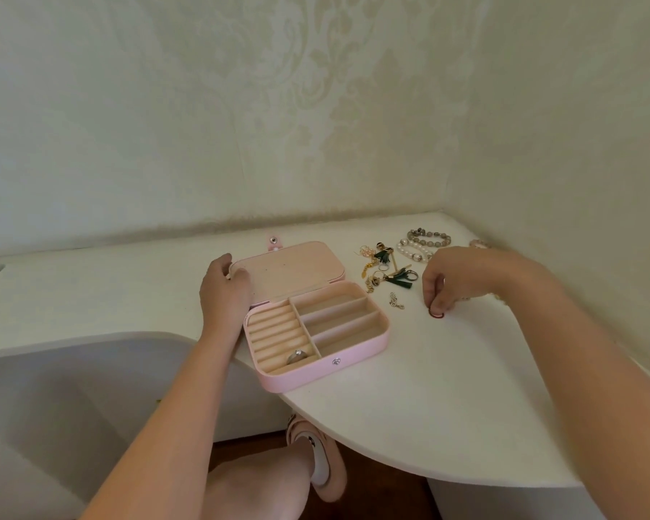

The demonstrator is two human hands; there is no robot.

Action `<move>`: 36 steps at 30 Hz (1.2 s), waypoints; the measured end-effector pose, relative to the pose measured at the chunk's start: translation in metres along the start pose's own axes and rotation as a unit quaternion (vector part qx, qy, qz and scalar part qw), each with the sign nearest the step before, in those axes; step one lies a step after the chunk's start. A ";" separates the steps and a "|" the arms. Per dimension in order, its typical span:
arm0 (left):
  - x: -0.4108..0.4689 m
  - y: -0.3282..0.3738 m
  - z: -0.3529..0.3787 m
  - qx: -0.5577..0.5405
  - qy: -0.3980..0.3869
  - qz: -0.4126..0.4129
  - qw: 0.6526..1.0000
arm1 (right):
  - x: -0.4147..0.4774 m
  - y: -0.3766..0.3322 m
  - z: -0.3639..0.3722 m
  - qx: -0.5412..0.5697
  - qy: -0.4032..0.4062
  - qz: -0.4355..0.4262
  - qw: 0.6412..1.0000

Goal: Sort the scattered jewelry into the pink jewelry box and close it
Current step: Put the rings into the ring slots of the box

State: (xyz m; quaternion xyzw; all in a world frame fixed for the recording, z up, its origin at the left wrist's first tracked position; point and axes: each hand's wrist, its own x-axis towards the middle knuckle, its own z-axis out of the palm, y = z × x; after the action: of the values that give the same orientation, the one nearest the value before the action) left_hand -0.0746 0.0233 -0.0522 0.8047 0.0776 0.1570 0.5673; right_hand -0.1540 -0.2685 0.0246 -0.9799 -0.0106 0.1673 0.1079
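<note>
So, right hand (438, 290) grip pinches a red ring (436, 314) against the table (428, 369); left of it, left hand (224, 290) clasps the pink jewelry box (348, 354) lid.

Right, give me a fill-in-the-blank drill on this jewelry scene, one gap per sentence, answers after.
1. The pink jewelry box is ____.
2. The silver ring lies ____ the box, in its slotted section.
3. The left hand holds the box's ____ by its left edge.
4. The right hand pinches a red ring on the ____.

Missing words: open; inside; lid; table.
</note>
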 end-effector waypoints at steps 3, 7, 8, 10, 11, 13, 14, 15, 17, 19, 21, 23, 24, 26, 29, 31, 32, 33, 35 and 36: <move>-0.006 0.000 -0.003 -0.001 -0.002 0.007 1.000 | 0.002 -0.001 0.001 -0.014 -0.003 -0.001 1.000; -0.021 0.000 -0.014 -0.048 0.015 0.023 0.998 | 0.004 -0.005 0.004 -0.028 -0.002 0.004 1.000; -0.030 0.001 -0.017 -0.053 0.012 0.053 0.997 | 0.005 -0.006 0.005 -0.027 0.003 0.003 1.000; -0.053 0.008 -0.026 -0.045 -0.008 0.134 0.990 | 0.005 -0.006 0.004 -0.012 0.032 -0.002 0.999; -0.067 0.013 -0.032 -0.035 -0.027 0.174 0.984 | 0.004 -0.007 0.003 -0.006 0.054 -0.008 0.999; -0.091 0.023 -0.041 -0.006 -0.074 0.238 0.968 | 0.001 -0.010 0.000 0.004 0.100 -0.029 0.995; -0.101 0.028 -0.045 0.018 -0.101 0.256 0.961 | -0.001 -0.012 -0.001 0.015 0.123 -0.045 0.991; -0.108 0.033 -0.049 0.047 -0.131 0.262 0.955 | -0.002 -0.015 -0.001 0.032 0.149 -0.064 0.986; -0.115 0.039 -0.054 0.112 -0.184 0.257 0.942 | -0.005 -0.026 0.001 0.093 0.200 -0.110 0.969; -0.118 0.043 -0.057 0.184 -0.203 0.242 0.931 | -0.008 -0.043 0.007 0.181 0.218 -0.171 0.943; -0.118 0.045 -0.058 0.240 -0.197 0.238 0.920 | -0.013 -0.063 0.016 0.275 0.179 -0.244 0.912; -0.118 0.045 -0.058 0.277 -0.195 0.235 0.911 | -0.015 -0.079 0.028 0.318 0.138 -0.291 0.892; -0.118 0.045 -0.058 0.285 -0.196 0.233 0.909 | -0.014 -0.083 0.034 0.318 0.127 -0.302 0.890; -0.118 0.041 -0.059 0.288 -0.200 0.229 0.908 | -0.009 -0.087 0.043 0.297 0.118 -0.309 0.896; -0.119 0.036 -0.060 0.272 -0.201 0.236 0.911 | -0.003 -0.086 0.051 0.258 0.117 -0.307 0.908; -0.119 0.036 -0.059 0.270 -0.206 0.241 0.909 | 0.001 -0.085 0.054 0.237 0.116 -0.302 0.916; -0.119 0.038 -0.058 0.273 -0.209 0.242 0.907 | 0.001 -0.086 0.056 0.232 0.115 -0.300 0.918; -0.118 0.039 -0.057 0.277 -0.213 0.245 0.905 | 0.002 -0.086 0.057 0.229 0.113 -0.300 0.919; -0.119 0.041 -0.054 0.279 -0.215 0.249 0.902 | 0.003 -0.087 0.058 0.230 0.114 -0.301 0.918; -0.119 0.042 -0.053 0.279 -0.214 0.247 0.903 | 0.003 -0.087 0.058 0.230 0.115 -0.301 0.918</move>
State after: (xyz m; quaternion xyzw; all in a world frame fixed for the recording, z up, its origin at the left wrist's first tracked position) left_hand -0.2065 0.0196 -0.0167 0.9377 -0.2065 0.0879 0.2651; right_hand -0.1692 -0.1717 -0.0107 -0.8909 -0.2540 0.0109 0.3764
